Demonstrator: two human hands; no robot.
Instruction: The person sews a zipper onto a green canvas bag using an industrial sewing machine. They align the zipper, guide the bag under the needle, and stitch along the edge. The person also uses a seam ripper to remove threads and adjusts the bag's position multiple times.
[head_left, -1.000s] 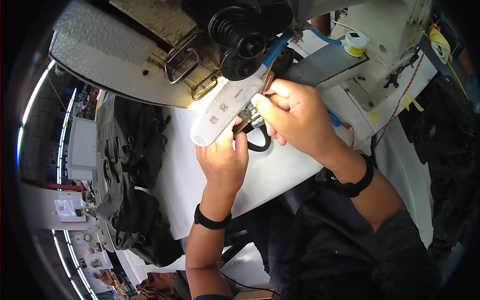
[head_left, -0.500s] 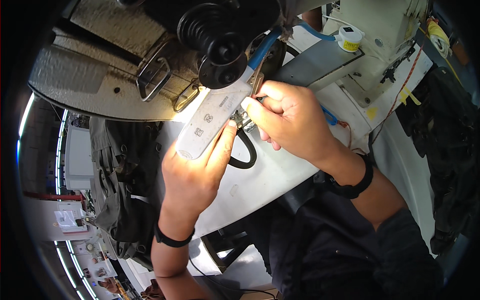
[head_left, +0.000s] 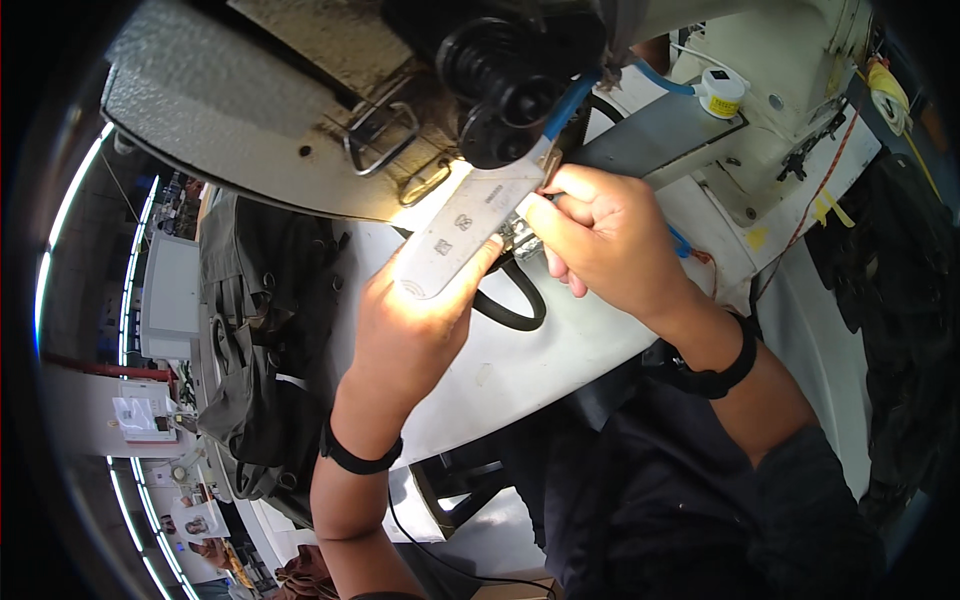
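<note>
An industrial sewing machine fills the top of the view, its lamp shining on the work spot. Below its head lies a long pale grey plate with small dark marks. My left hand is partly behind this plate, one digit reaching along its edge toward small metal parts; its other fingers are hidden. My right hand is closed in a pinch at the plate's far end, beside those metal parts; what it pinches is too small to name. A black cord-like loop hangs out between my hands onto the white table.
Dark fabric bags or garments are heaped left of the table. A blue air hose runs down by the machine head, and a white round device sits behind. Dark cloth hangs at the right.
The machine, plate and hands appear shifted to the right in the view, mostly together, as the view itself has turned. Both hands keep nearly the same grip beside the plate.
</note>
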